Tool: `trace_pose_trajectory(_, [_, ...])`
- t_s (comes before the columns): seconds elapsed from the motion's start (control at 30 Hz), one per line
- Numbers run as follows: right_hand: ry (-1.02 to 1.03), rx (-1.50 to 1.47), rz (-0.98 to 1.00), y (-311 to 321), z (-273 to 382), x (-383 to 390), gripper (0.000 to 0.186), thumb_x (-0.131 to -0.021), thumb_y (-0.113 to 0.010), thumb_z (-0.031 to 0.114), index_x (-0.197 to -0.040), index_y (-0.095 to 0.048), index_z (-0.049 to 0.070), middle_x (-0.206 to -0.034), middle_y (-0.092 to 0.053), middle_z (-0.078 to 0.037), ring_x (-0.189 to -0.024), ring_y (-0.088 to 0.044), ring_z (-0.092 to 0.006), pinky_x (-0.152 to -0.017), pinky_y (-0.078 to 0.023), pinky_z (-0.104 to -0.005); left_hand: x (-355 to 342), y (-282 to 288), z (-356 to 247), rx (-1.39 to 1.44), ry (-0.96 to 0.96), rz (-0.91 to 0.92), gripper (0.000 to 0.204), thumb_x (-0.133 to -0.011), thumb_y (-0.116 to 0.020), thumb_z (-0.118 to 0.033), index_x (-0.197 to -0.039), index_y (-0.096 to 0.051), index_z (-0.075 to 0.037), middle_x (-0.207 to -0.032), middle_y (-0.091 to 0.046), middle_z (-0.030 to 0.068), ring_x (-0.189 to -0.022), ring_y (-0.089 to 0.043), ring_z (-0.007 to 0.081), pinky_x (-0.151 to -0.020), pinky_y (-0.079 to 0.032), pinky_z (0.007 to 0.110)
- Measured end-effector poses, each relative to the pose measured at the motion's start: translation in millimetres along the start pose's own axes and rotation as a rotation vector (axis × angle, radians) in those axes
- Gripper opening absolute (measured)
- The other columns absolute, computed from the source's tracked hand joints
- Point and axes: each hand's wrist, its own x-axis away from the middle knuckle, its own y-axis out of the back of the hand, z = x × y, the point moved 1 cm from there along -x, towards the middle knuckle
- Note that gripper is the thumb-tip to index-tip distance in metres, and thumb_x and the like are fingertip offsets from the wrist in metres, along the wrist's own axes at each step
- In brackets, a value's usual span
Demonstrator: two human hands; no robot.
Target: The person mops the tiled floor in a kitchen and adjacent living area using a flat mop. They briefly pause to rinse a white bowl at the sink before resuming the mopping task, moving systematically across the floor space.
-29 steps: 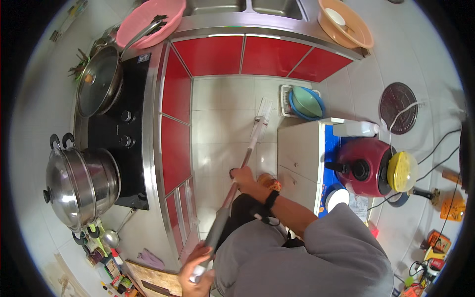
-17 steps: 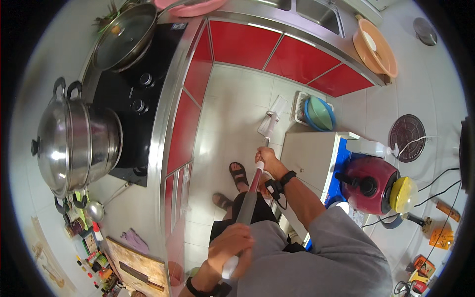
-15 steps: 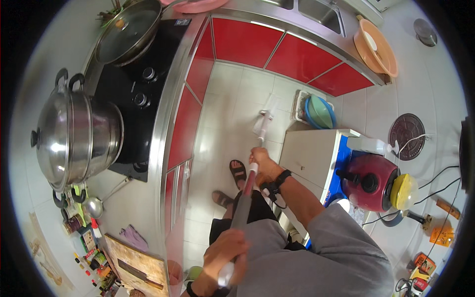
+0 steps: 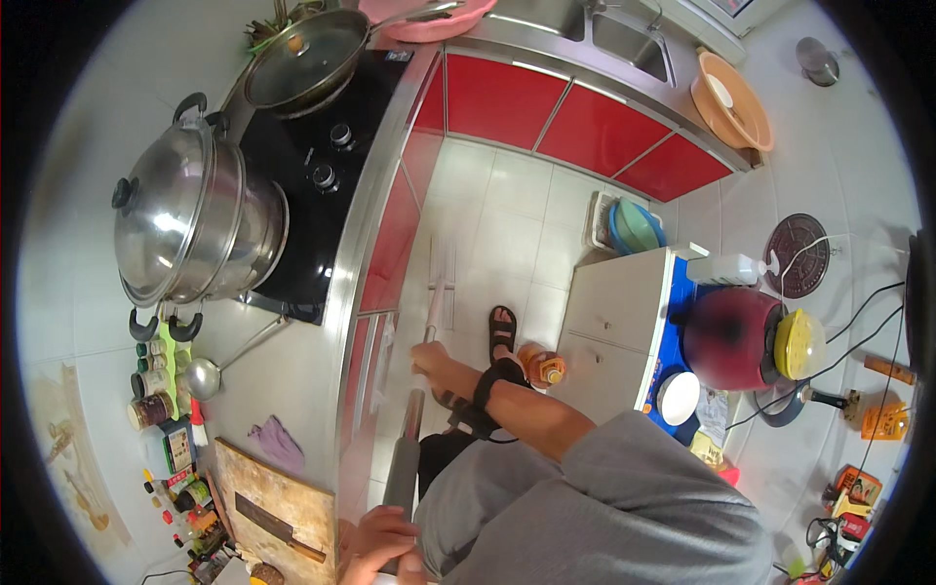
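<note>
Head view, mop: slanted across the middle, its pole point(image 4: 413, 419) held in two hands, its blurred mop head point(image 4: 442, 268) down on the pale floor point(image 4: 468, 214) beside the red cupboards point(image 4: 497, 102).
Right hand: and here the fingers point(image 4: 426, 359) were closed around the pole partway down, with no gap seen.
Left hand: up top, the grey handle point(image 4: 401, 478) was wrapped by curled fingers point(image 4: 385, 522), the end cut off by the lower edge.
Spacing: the hands were set well apart, seemingly so the long pole could be braced above and steered below.
Steamer pot point(image 4: 219, 219): lidded at the stove point(image 4: 292, 239), contents hidden.
Frying pan point(image 4: 310, 63): covered by a glass lid; contents could not be told.
Orange basin point(image 4: 749, 127): a white item point(image 4: 720, 91) was held inside.
Blue basin point(image 4: 616, 230): a green bowl point(image 4: 640, 226) was nested inside, probably to save room.
</note>
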Motion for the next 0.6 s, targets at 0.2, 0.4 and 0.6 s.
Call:
trace_pose_trajectory(0.2, [-0.189,0.062,-0.149,-9.9,107.8,53.2,0.022,-0.087,-0.059,0.014,-0.09,-0.053,-0.007,-0.076,-0.055,-0.014,-0.062,-0.057,-0.0234,-0.049,-0.045,-0.0376,-55.4,5.1,-19.4,0.175,-0.206,0.392,0.019,-0.085,-0.071,-0.016,-0.09,-0.062,0.0,-0.079,-0.062,0.0142,-0.084,-0.062,0.0316,-0.089,-0.05,0.055])
trace_pose_trajectory(0.4, [0.671,1.142,0.122,78.2,198.4,-34.2,0.01,-0.071,-0.066,0.006,-0.07,-0.058,0.001,-0.063,-0.059,-0.011,-0.059,-0.062,-0.0265,-0.052,-0.048,-0.0366,-133.1,-56.2,-20.1,0.201,-0.26,0.396,0.024,-0.07,-0.08,-0.012,-0.079,-0.059,-0.004,-0.077,-0.061,0.0095,-0.077,-0.062,0.0289,-0.086,-0.05,0.058])
trace_pose_trajectory(0.6, [0.355,0.561,0.015,102.1,321.8,-109.4,0.009,-0.068,-0.065,0.002,-0.066,-0.056,0.003,-0.061,-0.059,-0.01,-0.052,-0.059,-0.0262,-0.048,-0.047,-0.0375,-220.8,-132.0,18.7,0.233,-0.335,0.34,0.016,-0.071,-0.066,0.004,-0.068,-0.052,-0.003,-0.071,-0.057,0.0119,-0.068,-0.058,0.0287,-0.068,-0.05,0.047])
